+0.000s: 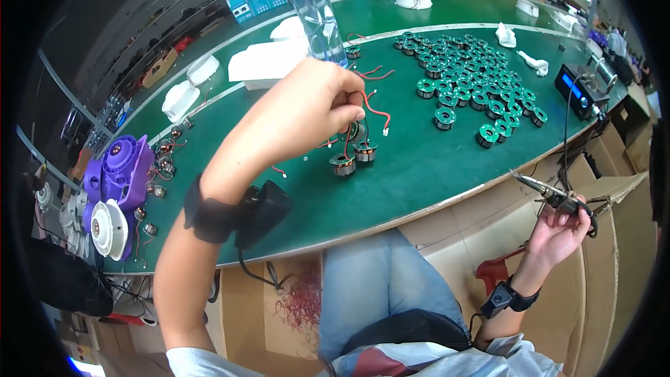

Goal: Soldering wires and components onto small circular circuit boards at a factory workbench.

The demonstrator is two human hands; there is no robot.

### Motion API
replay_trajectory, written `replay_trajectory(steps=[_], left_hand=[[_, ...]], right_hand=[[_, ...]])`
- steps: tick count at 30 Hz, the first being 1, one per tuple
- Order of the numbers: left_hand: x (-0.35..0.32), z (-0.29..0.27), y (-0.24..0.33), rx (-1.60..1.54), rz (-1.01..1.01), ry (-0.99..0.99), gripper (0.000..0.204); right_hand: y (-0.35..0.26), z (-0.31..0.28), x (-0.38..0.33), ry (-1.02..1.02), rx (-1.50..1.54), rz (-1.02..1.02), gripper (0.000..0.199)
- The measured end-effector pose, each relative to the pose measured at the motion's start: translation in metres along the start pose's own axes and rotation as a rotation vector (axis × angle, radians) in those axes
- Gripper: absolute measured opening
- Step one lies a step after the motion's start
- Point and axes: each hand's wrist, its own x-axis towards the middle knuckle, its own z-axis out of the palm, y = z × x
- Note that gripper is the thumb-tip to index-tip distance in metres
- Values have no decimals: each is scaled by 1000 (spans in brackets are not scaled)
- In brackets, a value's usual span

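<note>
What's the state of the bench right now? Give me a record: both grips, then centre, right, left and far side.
left grip: pinched on red wires
right grip: holding soldering iron
centre: copper-wound stators on green worktop, below left grip
right: cluster of ring stators with green circuit boards; black box with blue display
left: purple plastic housing
far side: clear white-capped bottle
</note>
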Motion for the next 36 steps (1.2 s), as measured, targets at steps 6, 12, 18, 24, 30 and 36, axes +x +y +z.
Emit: replay_trajectory(steps=[6, 12, 18, 24, 30, 36], left_hand=[[15, 10, -13, -146, 68, -27, 8], [24, 22, -34, -240, 126, -69, 9], [14, 30, -40, -471, 79, -3, 10], [9, 51, -50, -486, 163, 250, 9], [2, 57, -51, -548, 71, 348, 8], [0, 55, -56, -627, -75, 328, 10]], right_hand=[[-2, 7, -3, -17, 27, 11, 12], [0, 9, -6, -79, 33, 40, 13], [15, 23, -14, -98, 12, 116, 12], [34, 38, -24, -156, -42, 143, 13], [40, 39, -23, -118, -59, 130, 13], [43, 33, -22, -141, -75, 184, 13]])
